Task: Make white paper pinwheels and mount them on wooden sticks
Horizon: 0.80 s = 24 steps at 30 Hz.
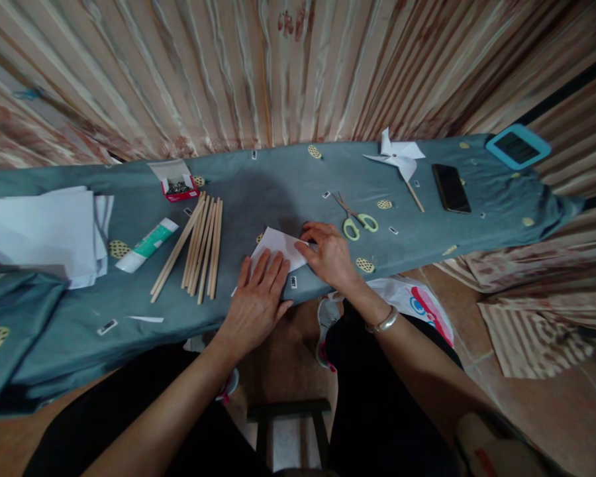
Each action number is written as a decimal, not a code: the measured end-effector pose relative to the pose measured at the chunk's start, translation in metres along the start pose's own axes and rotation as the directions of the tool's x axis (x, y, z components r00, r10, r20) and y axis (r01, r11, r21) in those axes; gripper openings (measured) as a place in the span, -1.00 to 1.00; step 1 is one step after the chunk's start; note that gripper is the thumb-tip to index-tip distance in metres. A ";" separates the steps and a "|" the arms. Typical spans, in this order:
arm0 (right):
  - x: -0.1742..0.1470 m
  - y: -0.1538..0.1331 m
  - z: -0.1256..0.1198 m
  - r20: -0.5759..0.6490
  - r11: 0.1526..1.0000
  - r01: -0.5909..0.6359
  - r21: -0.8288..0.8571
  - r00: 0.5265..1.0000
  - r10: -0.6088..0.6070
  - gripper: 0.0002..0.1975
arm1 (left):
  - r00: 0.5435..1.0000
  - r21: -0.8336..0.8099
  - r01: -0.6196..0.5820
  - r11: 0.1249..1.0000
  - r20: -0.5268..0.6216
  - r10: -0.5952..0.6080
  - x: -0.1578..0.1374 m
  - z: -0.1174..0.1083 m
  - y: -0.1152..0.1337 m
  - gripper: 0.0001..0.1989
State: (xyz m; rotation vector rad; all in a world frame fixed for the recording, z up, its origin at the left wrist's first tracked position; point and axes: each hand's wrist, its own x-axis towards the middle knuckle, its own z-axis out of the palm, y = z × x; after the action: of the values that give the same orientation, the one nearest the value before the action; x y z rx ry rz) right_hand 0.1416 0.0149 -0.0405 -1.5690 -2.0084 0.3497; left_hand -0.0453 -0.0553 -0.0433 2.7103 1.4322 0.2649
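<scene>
Paper [277, 239]: likely light, easily creased; hold by edges. Left hand [255, 301] flat atop, right hand [332, 257] pinching corner.

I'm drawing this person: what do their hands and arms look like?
The left hand and right hand wear no gloves. The right arm has a shiny silver bangle at the wrist; the left arm shows none. No sleeves cover either forearm.
</scene>
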 end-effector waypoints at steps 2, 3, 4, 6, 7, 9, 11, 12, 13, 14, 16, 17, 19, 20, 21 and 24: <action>-0.008 -0.004 -0.001 -0.018 0.998 0.034 -0.049 0.999 -0.034 -0.68 | 1.000 -0.001 -0.001 1.000 -0.002 0.001 0.000 0.001 0.000 -0.36; -0.013 -0.007 -0.001 -0.028 0.996 0.050 -0.072 0.998 -0.052 -0.58 | 1.000 -0.002 -0.001 1.000 -0.003 0.001 0.000 0.001 0.000 -0.36; -0.019 -0.009 -0.001 -0.036 0.994 0.064 -0.092 0.997 -0.067 -0.50 | 1.000 -0.003 -0.002 1.000 -0.005 0.002 0.000 0.002 0.000 -0.37; -0.030 -0.013 0.001 -0.048 0.990 0.068 -0.123 0.996 -0.075 -0.43 | 1.000 0.002 -0.007 1.000 -0.006 0.007 0.000 0.003 0.000 -0.37; -0.034 -0.015 0.003 -0.052 0.989 0.063 -0.134 0.996 -0.070 -0.41 | 1.000 0.009 -0.008 1.000 -0.008 0.008 0.000 0.003 0.001 -0.37; -0.041 -0.016 0.007 -0.057 0.988 0.044 -0.146 0.997 -0.052 -0.40 | 1.000 0.024 -0.011 1.000 -0.012 0.011 0.000 0.004 0.001 -0.37; -0.044 -0.016 0.011 -0.056 0.988 0.032 -0.150 0.998 -0.041 -0.37 | 1.000 0.033 -0.012 0.999 -0.016 0.012 0.000 0.004 0.001 -0.36; -0.044 -0.015 0.012 -0.053 0.988 0.031 -0.150 0.998 -0.039 -0.36 | 1.000 0.033 -0.014 0.999 -0.017 0.014 0.000 0.004 0.001 -0.36; -0.045 -0.013 0.013 -0.052 0.988 0.029 -0.150 0.998 -0.037 -0.36 | 1.000 0.032 -0.015 0.999 -0.017 0.016 0.000 0.004 0.000 -0.36; -0.045 -0.010 0.013 -0.054 0.988 0.027 -0.152 0.998 -0.035 -0.36 | 1.000 0.032 -0.017 0.999 -0.020 0.018 0.000 0.004 0.000 -0.35; -0.045 -0.003 0.009 -0.068 0.987 0.014 -0.158 0.997 -0.025 -0.36 | 1.000 0.030 -0.018 0.999 -0.023 0.019 -0.001 0.003 -0.001 -0.36; -0.045 0.002 0.006 -0.082 0.987 0.001 -0.162 0.997 -0.015 -0.37 | 1.000 0.028 -0.019 0.999 -0.023 0.020 -0.001 0.003 -0.001 -0.37; -0.046 0.011 0.000 -0.109 0.986 -0.028 -0.167 0.994 0.010 -0.39 | 1.000 0.024 -0.020 1.000 -0.020 0.020 -0.001 0.003 -0.001 -0.38; -0.046 0.016 -0.003 -0.122 0.984 -0.044 -0.170 0.992 0.023 -0.41 | 1.000 0.022 -0.020 1.000 -0.017 0.020 -0.001 0.002 -0.001 -0.39; -0.046 0.020 -0.006 -0.134 0.982 -0.059 -0.177 0.990 0.036 -0.41 | 1.000 0.020 -0.020 1.000 -0.015 0.020 -0.001 0.002 -0.001 -0.39; -0.046 0.027 -0.011 -0.157 0.976 -0.087 -0.199 0.986 0.055 -0.42 | 1.000 0.019 -0.017 1.000 -0.014 0.017 0.000 0.002 -0.001 -0.39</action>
State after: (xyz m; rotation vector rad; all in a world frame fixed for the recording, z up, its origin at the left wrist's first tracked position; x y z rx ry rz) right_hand 0.1769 -0.0224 -0.0586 -1.7405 -1.9241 0.0479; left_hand -0.0455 -0.0543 -0.0453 2.7419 1.4227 0.2732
